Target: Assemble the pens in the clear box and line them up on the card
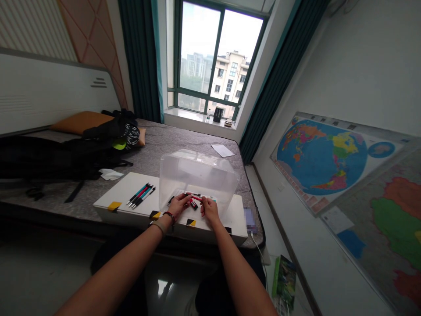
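Note:
In front of the translucent plastic bin, my two hands meet over a white box. A slim red pen barrel spans the gap between them. My right hand pinches its right end, fingers curled. At the other end are the closed fingertips of my left hand, which wears bands at the wrist. Just below the barrel lies a short black-and-red piece; whether the left fingers touch it I cannot tell. Small pen parts behind the hands are partly hidden. Several pens lie side by side to the left.
The white box rests on a grey mattress. A phone with a white cable is at its right. Crumpled tissue, a dark bag and an orange cushion lie left. White paper lies behind the bin.

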`<action>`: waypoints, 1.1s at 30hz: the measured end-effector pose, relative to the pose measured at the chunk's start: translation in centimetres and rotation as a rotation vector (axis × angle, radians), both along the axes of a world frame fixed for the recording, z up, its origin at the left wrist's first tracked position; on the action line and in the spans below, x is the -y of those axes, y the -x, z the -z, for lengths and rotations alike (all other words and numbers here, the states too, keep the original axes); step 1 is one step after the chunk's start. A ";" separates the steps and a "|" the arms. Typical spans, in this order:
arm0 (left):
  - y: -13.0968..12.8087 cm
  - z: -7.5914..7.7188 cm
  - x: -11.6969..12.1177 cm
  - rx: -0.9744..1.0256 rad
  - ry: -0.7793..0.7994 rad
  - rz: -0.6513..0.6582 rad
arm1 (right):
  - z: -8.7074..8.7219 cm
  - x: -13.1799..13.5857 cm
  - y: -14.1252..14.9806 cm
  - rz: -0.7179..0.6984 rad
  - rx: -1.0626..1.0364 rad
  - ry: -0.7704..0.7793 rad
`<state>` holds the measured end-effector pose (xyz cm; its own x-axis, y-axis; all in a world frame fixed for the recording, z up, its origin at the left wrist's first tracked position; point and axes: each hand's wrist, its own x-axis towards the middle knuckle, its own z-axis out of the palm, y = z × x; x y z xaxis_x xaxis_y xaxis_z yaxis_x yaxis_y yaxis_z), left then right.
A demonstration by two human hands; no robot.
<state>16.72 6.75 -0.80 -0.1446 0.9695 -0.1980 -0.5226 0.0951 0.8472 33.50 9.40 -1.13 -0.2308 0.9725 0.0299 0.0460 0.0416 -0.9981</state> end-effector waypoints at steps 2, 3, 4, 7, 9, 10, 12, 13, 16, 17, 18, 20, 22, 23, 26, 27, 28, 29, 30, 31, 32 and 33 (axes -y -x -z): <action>0.0 -0.1 0.0 0.003 0.004 -0.003 | 0.0 0.1 0.0 -0.004 0.007 -0.018; 0.0 -0.1 0.0 0.005 0.004 -0.007 | -0.1 0.1 0.0 -0.006 -0.003 -0.039; 0.0 -0.2 0.0 0.007 0.003 -0.011 | -0.1 0.1 0.0 -0.007 -0.019 -0.064; -0.1 -0.4 0.1 0.013 0.005 -0.021 | -0.2 0.0 -0.2 -0.003 -0.060 -0.120; -0.1 -0.5 0.1 0.013 0.005 -0.022 | -0.2 -0.1 -0.3 0.001 -0.062 -0.107; -0.1 -0.5 0.1 0.013 0.004 -0.021 | -0.2 -0.1 -0.3 0.001 -0.056 -0.095; -0.1 -0.5 0.1 0.016 -0.001 -0.021 | -0.1 -0.1 -0.3 0.006 -0.040 -0.089; -0.1 -0.4 0.0 0.019 -0.004 -0.024 | 0.0 -0.1 -0.3 0.012 -0.032 -0.100; -0.1 -0.4 0.0 0.021 -0.008 -0.032 | 0.1 0.1 -0.2 0.029 -0.005 -0.143; -0.1 -0.4 0.0 0.025 -0.010 -0.033 | 0.1 0.2 -0.2 0.030 0.008 -0.146; -0.1 -0.4 0.0 0.031 -0.011 -0.031 | 0.0 0.3 -0.2 0.028 0.025 -0.146; 0.0 -0.4 0.0 0.054 -0.010 -0.026 | -0.1 0.4 -0.1 0.024 0.079 -0.161; 0.0 -0.3 -0.1 0.078 -0.006 -0.022 | -0.2 0.5 0.0 0.020 0.150 -0.199; 0.1 -0.2 -0.1 0.088 -0.006 -0.019 | -0.2 0.5 0.0 0.019 0.183 -0.218; 0.2 0.1 -0.2 0.106 -0.014 -0.006 | 0.1 0.3 0.0 0.010 0.243 -0.237; 0.3 0.2 -0.3 0.109 -0.017 -0.003 | 0.2 0.2 0.0 0.008 0.247 -0.236; 0.3 0.3 -0.3 0.110 -0.018 -0.001 | 0.2 0.1 0.0 0.003 0.244 -0.232; 0.3 0.3 -0.4 0.111 -0.018 -0.001 | 0.3 0.0 -0.1 -0.003 0.229 -0.225; 0.3 0.3 -0.4 0.111 -0.018 -0.004 | 0.3 -0.1 -0.1 -0.009 0.201 -0.213; 0.3 0.2 -0.3 0.111 -0.016 -0.009 | 0.3 -0.1 -0.1 -0.015 0.160 -0.199; 0.2 0.1 -0.3 0.111 -0.015 -0.017 | 0.3 -0.1 -0.2 -0.020 0.111 -0.180; 0.2 0.0 -0.2 0.111 -0.014 -0.023 | 0.2 -0.1 -0.2 -0.021 0.060 -0.160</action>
<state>16.55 6.99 -0.79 -0.1448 0.9690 -0.2004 -0.6156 0.0703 0.7849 33.71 9.51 -1.37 -0.2570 0.9514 0.1699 0.1024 0.2016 -0.9741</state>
